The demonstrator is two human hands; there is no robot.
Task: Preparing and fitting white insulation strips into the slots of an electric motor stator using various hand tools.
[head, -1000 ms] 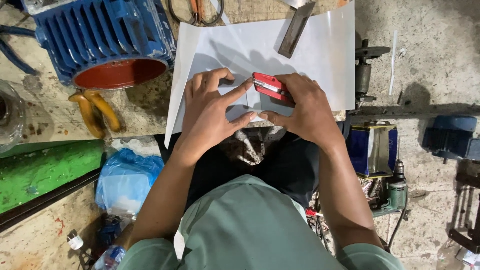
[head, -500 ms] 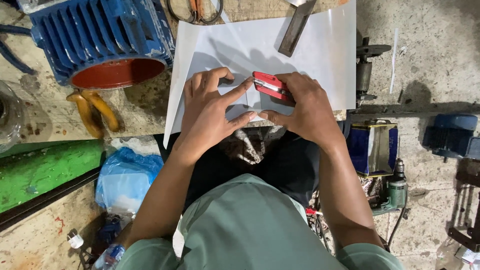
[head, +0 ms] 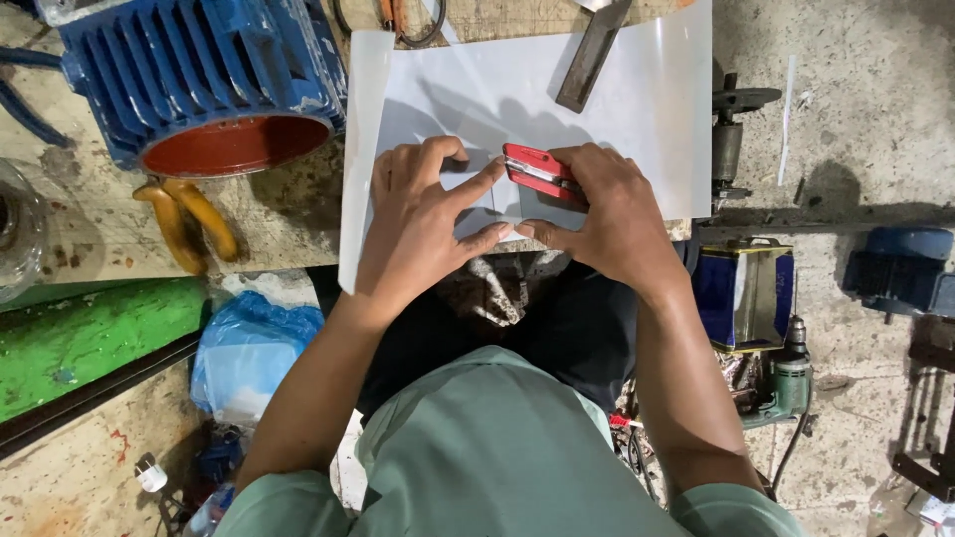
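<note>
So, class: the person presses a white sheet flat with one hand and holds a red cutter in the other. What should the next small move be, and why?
Probably draw the red cutter a little further across the white sheet. The right hand already grips it against the sheet, and the left hand lies spread beside it, pinning the sheet flat.

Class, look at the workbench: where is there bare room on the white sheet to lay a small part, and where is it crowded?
Bare room: the white sheet right of the metal bar, above the right hand. A smaller patch lies between the sheet's left edge and the left hand. Crowded: the middle, where both hands meet at the red cutter, and left of the sheet, by the blue motor and yellow-handled pliers.
</note>
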